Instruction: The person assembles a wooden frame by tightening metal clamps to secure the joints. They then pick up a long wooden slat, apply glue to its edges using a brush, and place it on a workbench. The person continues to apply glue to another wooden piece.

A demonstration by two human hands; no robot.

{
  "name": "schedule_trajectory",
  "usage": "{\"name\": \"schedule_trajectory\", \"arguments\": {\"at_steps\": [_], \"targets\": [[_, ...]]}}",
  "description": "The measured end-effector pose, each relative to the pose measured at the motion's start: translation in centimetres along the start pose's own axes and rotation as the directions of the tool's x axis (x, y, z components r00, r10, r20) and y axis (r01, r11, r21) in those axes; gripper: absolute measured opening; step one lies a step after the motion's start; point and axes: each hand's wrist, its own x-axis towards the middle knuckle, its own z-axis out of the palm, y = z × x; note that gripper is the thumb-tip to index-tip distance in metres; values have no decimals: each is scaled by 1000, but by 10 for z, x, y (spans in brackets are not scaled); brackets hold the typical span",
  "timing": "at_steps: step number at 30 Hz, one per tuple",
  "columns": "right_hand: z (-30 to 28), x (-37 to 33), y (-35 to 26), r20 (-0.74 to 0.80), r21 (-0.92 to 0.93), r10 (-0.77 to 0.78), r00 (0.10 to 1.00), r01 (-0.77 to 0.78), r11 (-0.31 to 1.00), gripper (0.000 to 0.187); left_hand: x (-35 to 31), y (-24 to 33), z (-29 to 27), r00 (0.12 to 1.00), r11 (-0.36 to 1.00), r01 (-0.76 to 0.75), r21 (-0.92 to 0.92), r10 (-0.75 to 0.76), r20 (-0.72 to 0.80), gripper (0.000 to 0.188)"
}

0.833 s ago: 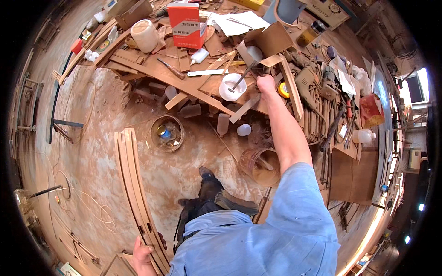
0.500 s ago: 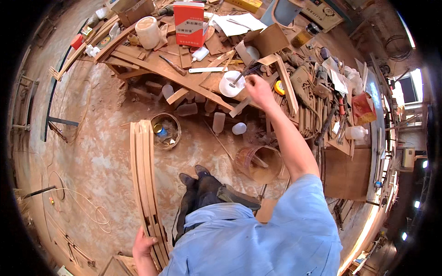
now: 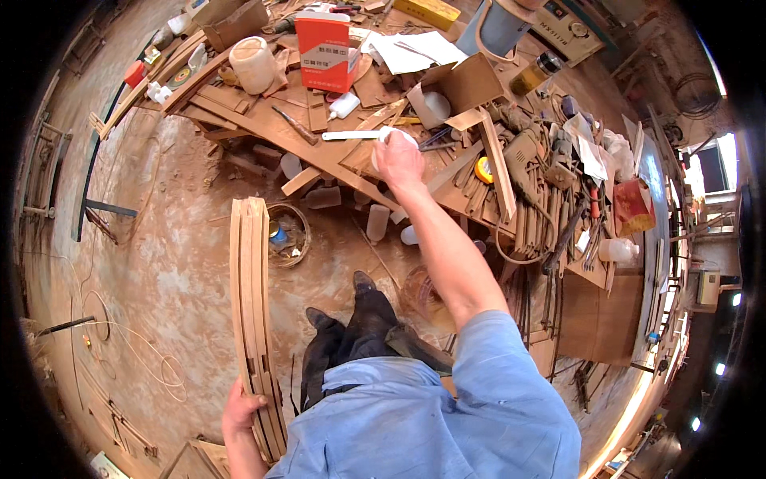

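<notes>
Over the white bowl (image 3: 407,136) at the bench's front edge, my right hand (image 3: 401,166) is closed, its fingers curled at the rim. The hand hides most of the bowl and whatever is inside it. A white flat strip (image 3: 349,136) runs leftward from beside the bowl. Low on the left, my left hand (image 3: 242,409) is wrapped round a bundle of long wooden strips (image 3: 252,295). The strips stand up side by side, with slots cut into them near the hand.
On the cluttered bench (image 3: 271,132) stand a red and white box (image 3: 325,52), a white jug (image 3: 252,64), a drill (image 3: 523,152) and a yellow tape measure (image 3: 483,169). A round basket (image 3: 299,251) is on the floor, near my feet.
My right hand has moved left from beside the bowl to over it. The dark-handled tool seen in the bowl is now out of sight. My left hand still grips the wooden strips.
</notes>
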Motion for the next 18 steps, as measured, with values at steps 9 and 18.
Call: {"name": "schedule_trajectory", "arguments": {"at_steps": [9, 18], "targets": [[-36, -28, 100, 538, 719, 330, 776, -627, 301, 33, 43, 1, 69, 998, 998, -54, -20, 54, 28, 77], [-22, 11, 96, 471, 810, 158, 868, -497, 311, 23, 55, 25, 119, 996, 995, 75, -69, -73, 42, 84]]}}
